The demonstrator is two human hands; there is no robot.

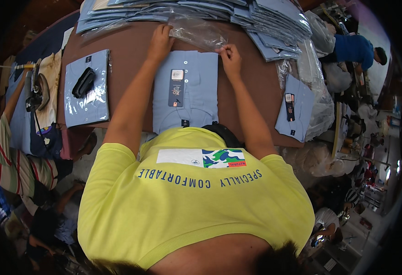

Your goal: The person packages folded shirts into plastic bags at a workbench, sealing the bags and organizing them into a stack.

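In front of me a folded light blue shirt lies flat on the brown table, its collar toward my body. A dark hang tag with a white label rests on its front. Just past the shirt's far edge is a clear plastic bag, stretched between my hands. My left hand grips its left side with the fingers closed. My right hand pinches its right corner, close to the shirt's far right corner.
Stacks of bagged blue shirts line the table's far side. A bagged shirt with a black object on it lies left; another tagged shirt lies right, beside loose plastic. Far left, someone's arm reaches toward an iron. Another person is far right.
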